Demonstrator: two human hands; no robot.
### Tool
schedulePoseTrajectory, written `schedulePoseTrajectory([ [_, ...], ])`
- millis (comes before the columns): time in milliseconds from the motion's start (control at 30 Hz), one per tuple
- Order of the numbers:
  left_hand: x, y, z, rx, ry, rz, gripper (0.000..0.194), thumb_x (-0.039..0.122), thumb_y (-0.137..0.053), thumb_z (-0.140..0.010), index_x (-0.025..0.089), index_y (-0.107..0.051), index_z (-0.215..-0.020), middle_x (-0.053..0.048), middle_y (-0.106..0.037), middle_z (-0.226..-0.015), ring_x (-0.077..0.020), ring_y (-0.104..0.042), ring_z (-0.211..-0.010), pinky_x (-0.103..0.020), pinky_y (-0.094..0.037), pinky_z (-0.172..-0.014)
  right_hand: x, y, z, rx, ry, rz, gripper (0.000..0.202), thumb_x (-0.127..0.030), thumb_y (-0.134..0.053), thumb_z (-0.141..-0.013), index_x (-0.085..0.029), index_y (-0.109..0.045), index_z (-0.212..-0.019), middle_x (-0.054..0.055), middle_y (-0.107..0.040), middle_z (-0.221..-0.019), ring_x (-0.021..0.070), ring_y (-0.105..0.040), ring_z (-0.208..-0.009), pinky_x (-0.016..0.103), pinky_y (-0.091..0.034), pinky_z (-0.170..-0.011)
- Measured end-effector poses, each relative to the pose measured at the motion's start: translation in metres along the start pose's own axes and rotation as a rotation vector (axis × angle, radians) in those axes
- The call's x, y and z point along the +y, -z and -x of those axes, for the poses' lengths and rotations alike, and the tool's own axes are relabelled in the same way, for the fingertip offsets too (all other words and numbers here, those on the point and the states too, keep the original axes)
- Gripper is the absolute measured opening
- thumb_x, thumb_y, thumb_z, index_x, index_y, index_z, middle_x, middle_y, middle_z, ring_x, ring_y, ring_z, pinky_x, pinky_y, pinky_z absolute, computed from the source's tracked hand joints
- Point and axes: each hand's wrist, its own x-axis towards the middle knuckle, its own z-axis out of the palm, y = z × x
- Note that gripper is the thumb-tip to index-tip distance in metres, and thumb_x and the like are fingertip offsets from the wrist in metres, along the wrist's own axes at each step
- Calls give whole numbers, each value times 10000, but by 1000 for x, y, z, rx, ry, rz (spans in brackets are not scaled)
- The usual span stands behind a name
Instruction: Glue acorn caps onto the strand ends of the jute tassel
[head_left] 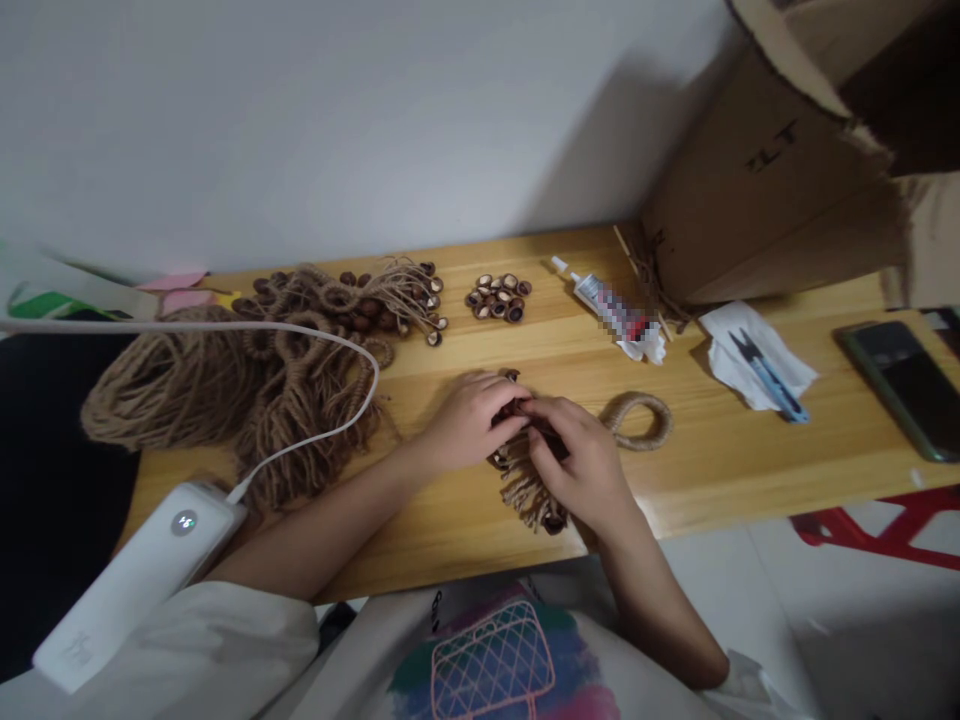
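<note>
At the middle of the table, my left hand [474, 420] and my right hand [583, 460] meet with fingertips pinched together. Between them is a twine tassel [526, 492] with dark brown nut shells on it. Its cut strands fan out toward me below the fingers, and a shell shows at the lower end. The part right under my fingertips is mostly hidden. Just right of my right hand lies a twine-wrapped ring [643, 421], apart from it. Beyond the hands sits a small pile of halved nut shells [498, 297].
Twine skein [169, 385] and shell-tipped tassels [367, 300] fill the left. A glue tube [611, 308], thread snips [769, 375] on tissue, a phone [904, 385] and a cardboard box [780, 190] lie right. A cabled power bank [142, 585] is by my left arm.
</note>
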Motion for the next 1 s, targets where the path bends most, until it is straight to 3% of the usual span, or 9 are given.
schedulePoseTrajectory([
  [767,-4,-3,2,87,40,85,136,210,-630,-816,151,-617,-937,-40,-665,-805,-138,-591,-707,-279,-480,-670,-2,1,1,56,-31,-71,340,-161,-491,-842,-204,-514,-1178,77,-660,-1092,200,-632,-984,366,-526,-847],
  [1000,-6,-3,2,96,13,109,135,201,-616,-826,150,-620,-951,-65,-691,-883,-160,-631,-799,-307,-502,-727,-2,2,0,45,-14,-52,290,-157,-483,-836,-196,-535,-1119,79,-662,-1061,205,-630,-963,361,-522,-828],
])
